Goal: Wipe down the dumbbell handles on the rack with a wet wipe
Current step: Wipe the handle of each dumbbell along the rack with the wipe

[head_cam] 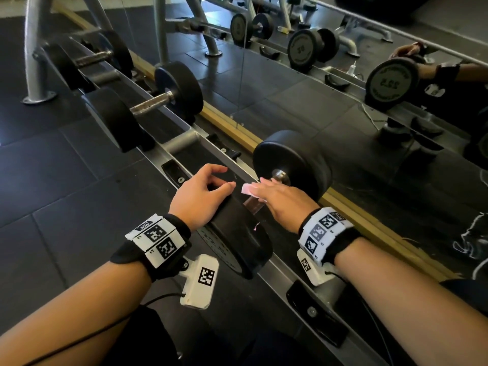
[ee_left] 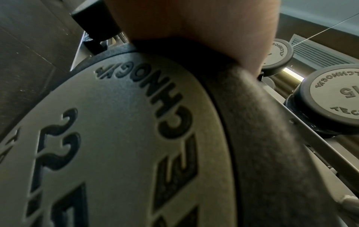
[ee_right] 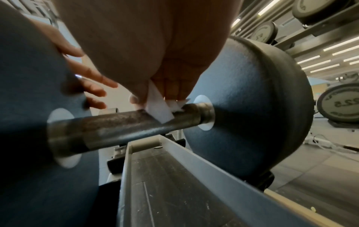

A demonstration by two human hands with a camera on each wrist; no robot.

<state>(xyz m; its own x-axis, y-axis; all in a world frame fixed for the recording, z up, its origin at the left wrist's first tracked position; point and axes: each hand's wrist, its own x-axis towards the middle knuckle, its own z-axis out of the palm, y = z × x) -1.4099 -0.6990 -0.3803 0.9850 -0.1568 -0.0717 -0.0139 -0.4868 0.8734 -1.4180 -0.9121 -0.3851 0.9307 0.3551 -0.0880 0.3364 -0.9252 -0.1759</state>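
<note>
The nearest dumbbell lies across the rack (head_cam: 182, 145), with its far head (head_cam: 293, 165) towards the mirror and its near head (head_cam: 237, 233) towards me. My left hand (head_cam: 224, 178) rests its palm on top of the near head (ee_left: 116, 138), fingers loose and holding nothing. My right hand (head_cam: 260, 184) pinches a folded white wet wipe (head_cam: 248, 188) just above the dark, worn handle (head_cam: 253, 206). In the right wrist view the wipe (ee_right: 159, 110) touches the handle (ee_right: 126, 127) near its far collar, with the thumb and fingers gripping its upper part.
Two more dumbbells (head_cam: 150, 104) (head_cam: 92, 58) lie further left along the rack, with bare cradles between them. A wall mirror (head_cam: 343, 101) runs behind the rack above a wooden strip. Dark rubber floor tiles (head_cam: 52, 180) lie on my left.
</note>
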